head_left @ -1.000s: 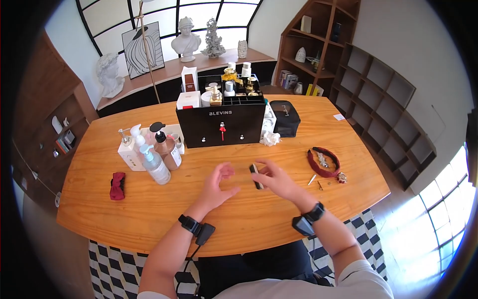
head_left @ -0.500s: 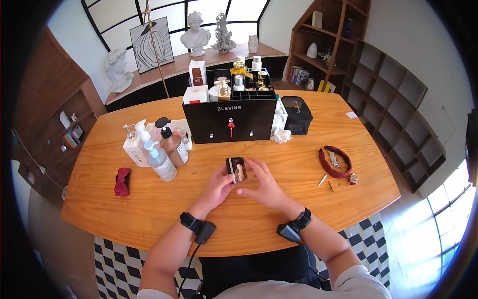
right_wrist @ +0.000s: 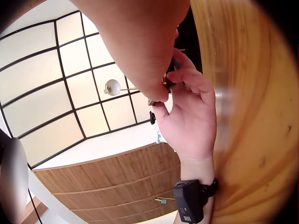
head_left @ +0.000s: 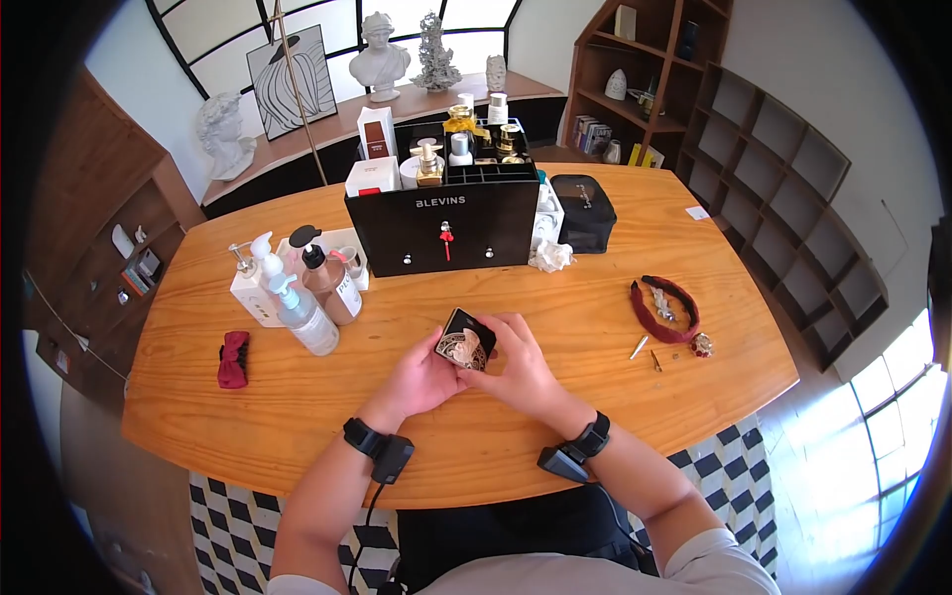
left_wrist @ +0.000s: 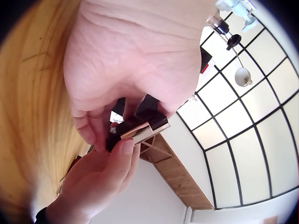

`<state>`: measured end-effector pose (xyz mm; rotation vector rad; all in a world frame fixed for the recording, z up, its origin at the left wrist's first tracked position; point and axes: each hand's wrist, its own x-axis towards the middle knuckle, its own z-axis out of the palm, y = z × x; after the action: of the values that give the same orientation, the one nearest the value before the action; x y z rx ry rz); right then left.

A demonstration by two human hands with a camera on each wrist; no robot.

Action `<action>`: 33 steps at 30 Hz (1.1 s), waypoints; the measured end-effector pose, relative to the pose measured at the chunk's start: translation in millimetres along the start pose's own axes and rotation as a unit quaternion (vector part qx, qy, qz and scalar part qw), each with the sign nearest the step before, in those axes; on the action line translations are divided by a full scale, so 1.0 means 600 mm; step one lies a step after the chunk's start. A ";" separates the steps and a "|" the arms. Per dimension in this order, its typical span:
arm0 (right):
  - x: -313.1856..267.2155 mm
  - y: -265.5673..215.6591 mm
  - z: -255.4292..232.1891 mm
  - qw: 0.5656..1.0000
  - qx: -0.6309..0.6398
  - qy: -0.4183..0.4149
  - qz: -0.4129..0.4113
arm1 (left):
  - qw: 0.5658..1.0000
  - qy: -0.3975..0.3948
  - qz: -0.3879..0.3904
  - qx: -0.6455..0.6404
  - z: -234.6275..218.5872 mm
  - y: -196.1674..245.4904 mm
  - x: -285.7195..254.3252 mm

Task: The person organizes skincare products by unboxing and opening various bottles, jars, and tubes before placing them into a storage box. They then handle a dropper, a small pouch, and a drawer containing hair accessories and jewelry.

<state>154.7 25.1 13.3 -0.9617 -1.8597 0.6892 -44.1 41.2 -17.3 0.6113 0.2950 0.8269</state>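
Observation:
A small square black case [head_left: 466,342] with a gold-and-pink pattern on its face is held in both hands above the table. My left hand [head_left: 415,382] cradles it from the left and below, thumb along its left edge. From the other side my right hand [head_left: 521,367] grips its right edge and lower corner between fingers and thumb. The left wrist view shows the case [left_wrist: 145,129] edge-on, dark with a gold-toned side, and the right thumb [left_wrist: 124,149] pressed to it. In the right wrist view the hands mostly hide it.
Beyond the hands stands a black cosmetics organizer [head_left: 441,233] full of bottles and boxes. Pump bottles [head_left: 312,322] and a red bow [head_left: 234,359] are on the left. To the right lie a dark red headband [head_left: 640,317], small hair clips and a black mesh bag [head_left: 585,213].
The case has passed from the right hand alone into the left hand, and the right hand has closed in on it too. It has turned so its patterned face tilts up.

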 end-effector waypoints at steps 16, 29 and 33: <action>0.000 0.003 -0.006 0.989 -0.079 -0.044 -0.114 | 0.985 -0.113 -0.067 -0.109 -0.071 -0.003 0.004; -0.009 0.007 0.017 0.986 -0.128 0.033 -0.098 | 0.995 -0.001 0.063 0.081 0.008 -0.023 0.003; -0.010 0.007 0.020 0.976 -0.148 0.012 -0.157 | 0.996 0.039 0.076 0.018 -0.003 -0.014 0.000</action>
<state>147.1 21.6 2.3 -0.8261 -2.0709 0.2120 -39.9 37.3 -24.1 0.6412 0.3369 0.9946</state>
